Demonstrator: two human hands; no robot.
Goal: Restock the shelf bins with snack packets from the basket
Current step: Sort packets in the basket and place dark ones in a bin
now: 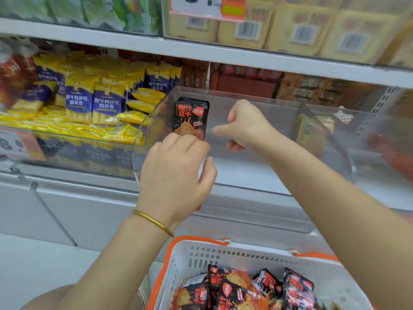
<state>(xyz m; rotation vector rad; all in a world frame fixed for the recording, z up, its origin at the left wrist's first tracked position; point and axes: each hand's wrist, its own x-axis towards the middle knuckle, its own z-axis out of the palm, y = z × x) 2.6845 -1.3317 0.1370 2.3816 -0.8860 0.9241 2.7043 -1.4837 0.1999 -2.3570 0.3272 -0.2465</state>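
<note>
A black snack packet [191,118] is seen standing upright at the left end of a clear shelf bin [279,175], its long axis vertical, its printed face turned towards the near side and its top edge uppermost. Its lower edge is covered by the left hand [176,173], whose fingers are curled over it while the thumb is held apart to the right; the packet appears to be gripped there. A gold bangle [154,222] is worn on that wrist. The right hand [245,126] is held inside the same bin, just right of the packet and apart from it; its forefinger [220,130] is stretched out to the left towards the packet, the other fingers are curled in, and nothing is seen to be held, though the hand is blurred. Apart from the packet, bare floor is shown in that bin. The bin to the left [67,157] is filled with yellow and purple packets [93,104], some upright and some lying flat. In the bin to the right a tan packet [310,133] is seen, blurred. At the near edge, a white basket [223,256] with orange handles is loaded with a loose heap of black and orange packets [241,289] lying at mixed angles. On the shelf above, pale yellow packs [290,30] are stacked behind a clear front.
</note>
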